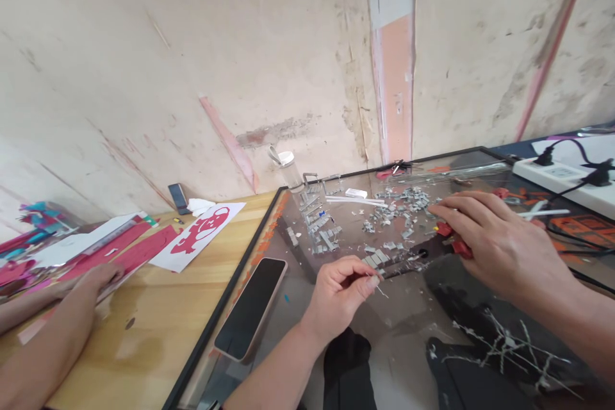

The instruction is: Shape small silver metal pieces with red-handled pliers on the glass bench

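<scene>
- left hand (339, 291) pinches thin sliver (381, 290), fingers together
- right hand (490, 240) presses red pieces (451, 238), fingers curled
- grey bits (398, 205) piled beyond both hands, many loose, sorting looks midway

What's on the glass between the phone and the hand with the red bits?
In the head view, between the phone and the right hand sits the left hand, pinching a thin sliver, with grey plastic bits beside it.

Left hand (339, 291) at lower centre of frame, fingers curled, thumb and forefinger pinched. Right hand (490, 237) at centre right, palm down, fingers extended leftward.
</scene>
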`<act>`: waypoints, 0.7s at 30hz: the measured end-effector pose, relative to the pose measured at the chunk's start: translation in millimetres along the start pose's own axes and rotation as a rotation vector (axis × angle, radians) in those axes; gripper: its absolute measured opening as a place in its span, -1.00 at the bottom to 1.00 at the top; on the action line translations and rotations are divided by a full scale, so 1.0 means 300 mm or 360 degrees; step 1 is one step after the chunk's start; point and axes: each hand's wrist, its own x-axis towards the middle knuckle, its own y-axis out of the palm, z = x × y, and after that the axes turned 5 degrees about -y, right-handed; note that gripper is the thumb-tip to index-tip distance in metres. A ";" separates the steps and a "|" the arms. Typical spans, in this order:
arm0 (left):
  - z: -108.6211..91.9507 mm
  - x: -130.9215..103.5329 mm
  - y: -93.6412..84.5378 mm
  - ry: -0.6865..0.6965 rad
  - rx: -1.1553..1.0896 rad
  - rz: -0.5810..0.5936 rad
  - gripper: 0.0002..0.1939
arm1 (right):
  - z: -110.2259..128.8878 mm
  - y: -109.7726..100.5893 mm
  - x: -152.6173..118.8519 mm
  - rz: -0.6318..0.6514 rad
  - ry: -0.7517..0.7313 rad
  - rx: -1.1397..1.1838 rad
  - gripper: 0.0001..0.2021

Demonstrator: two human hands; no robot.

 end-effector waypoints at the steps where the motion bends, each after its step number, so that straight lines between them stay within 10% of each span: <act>1: -0.002 -0.001 0.002 -0.0006 -0.0003 0.0004 -0.89 | 0.000 0.000 0.000 0.0006 0.0000 0.0003 -0.60; 21: 0.024 -0.002 0.015 -0.0476 -0.0581 0.0137 -0.68 | 0.012 -0.004 0.005 -0.0043 -0.0061 0.0044 -0.71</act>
